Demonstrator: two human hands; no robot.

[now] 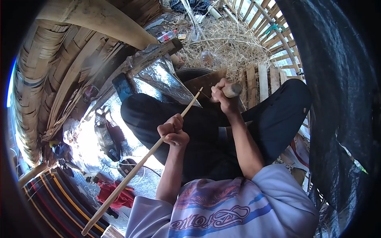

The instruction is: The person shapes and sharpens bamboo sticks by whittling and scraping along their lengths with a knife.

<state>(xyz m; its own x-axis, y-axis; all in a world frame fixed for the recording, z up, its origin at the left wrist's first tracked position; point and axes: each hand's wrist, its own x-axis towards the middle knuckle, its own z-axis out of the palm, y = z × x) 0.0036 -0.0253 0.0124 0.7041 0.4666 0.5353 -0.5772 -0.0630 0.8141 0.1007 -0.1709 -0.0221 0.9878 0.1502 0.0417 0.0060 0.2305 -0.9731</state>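
Note:
My left hand is closed around a long, pale wooden stick. The stick slants from the lower left up to a narrow tip near the middle of the view. Just right of that tip, my right hand is closed on a tool with a thick, rounded wooden handle. A thin dark part juts from the fist toward the stick; it is too small to tell what kind of tool this is. Both hands are above my crossed legs in dark trousers.
A phone stands by my left knee, near a wooden beam. Straw covers the ground ahead. Woven bamboo is at left, black plastic sheeting at right. A red cloth and striped fabric lie lower left.

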